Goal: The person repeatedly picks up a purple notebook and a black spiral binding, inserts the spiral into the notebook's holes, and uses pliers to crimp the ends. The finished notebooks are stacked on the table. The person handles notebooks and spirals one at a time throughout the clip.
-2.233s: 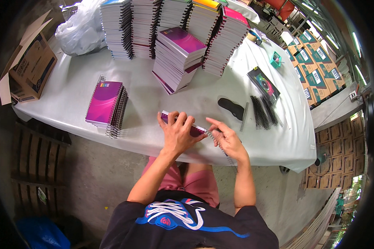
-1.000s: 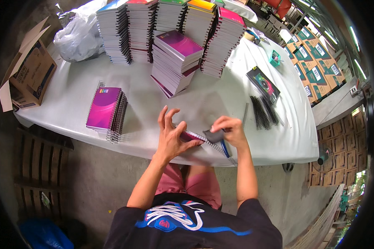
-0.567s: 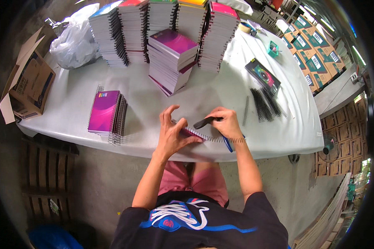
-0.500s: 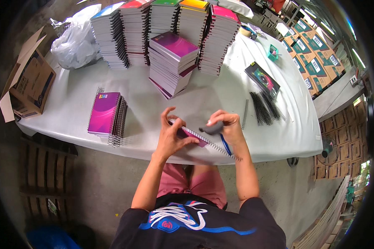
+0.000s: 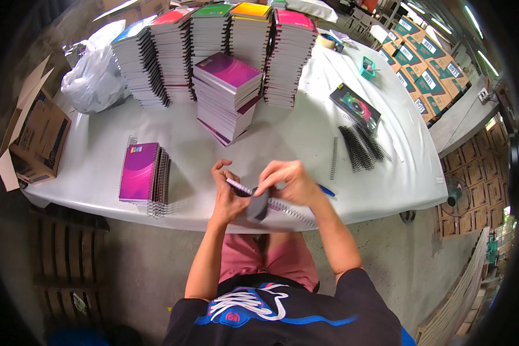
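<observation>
Close to the table's near edge, my left hand (image 5: pixel 229 196) grips a thin purple notebook (image 5: pixel 239 186), seen nearly edge-on. From the notebook's right end a wire coil (image 5: pixel 294 213) trails out. My right hand (image 5: pixel 289 180) pinches a dark grey object (image 5: pixel 258 206) against the notebook's edge, beside my left fingers; motion blurs it and its kind cannot be told. Just right of my right hand lies a slim blue thing (image 5: pixel 327 190), partly hidden by that hand. To the left is a pile of coil-bound purple notebooks (image 5: pixel 139 173).
Purple-covered stacked books (image 5: pixel 228 72) stand mid-table, before tall notebook stacks (image 5: pixel 287 57). Black coils (image 5: pixel 357 149), a loose coil (image 5: pixel 334 158) and a black notebook (image 5: pixel 354 106) lie right. At left are a plastic bag (image 5: pixel 95 81) and an open carton (image 5: pixel 40 141).
My right hand has moved left along the notebook's edge with the dark grey object, closer to my left hand. The whole view has shifted slightly.
</observation>
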Available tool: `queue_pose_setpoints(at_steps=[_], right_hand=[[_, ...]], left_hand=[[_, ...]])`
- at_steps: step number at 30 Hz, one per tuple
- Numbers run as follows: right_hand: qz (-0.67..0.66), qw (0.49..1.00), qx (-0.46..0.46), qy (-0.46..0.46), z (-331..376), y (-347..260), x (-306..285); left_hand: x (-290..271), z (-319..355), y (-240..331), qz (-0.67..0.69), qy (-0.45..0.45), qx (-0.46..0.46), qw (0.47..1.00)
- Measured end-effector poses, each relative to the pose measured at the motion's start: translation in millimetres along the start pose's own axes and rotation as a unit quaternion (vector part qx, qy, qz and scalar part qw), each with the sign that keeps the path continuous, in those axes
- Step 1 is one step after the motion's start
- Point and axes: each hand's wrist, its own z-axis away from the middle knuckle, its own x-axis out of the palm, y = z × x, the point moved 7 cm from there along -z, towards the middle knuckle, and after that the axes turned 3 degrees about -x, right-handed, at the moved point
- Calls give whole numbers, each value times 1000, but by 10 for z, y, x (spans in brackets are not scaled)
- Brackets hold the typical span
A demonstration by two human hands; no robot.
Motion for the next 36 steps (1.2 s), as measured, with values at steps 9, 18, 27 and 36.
queue_pose_setpoints(at_steps=[9,18,27,36], right_hand=[[96,994,33,42,-90,127,106],[145,973,144,103,109,617,-63],[446,810,360,122,1100,449,-498],[408,828,310,228,1500,455,-192]], left_hand=[[38,57,30,-11,-20,55,998],[26,44,87,-94,-6,97,991],[-190,106,12,178,66,-2,982],[-217,263,929,-77,231,182,953]])
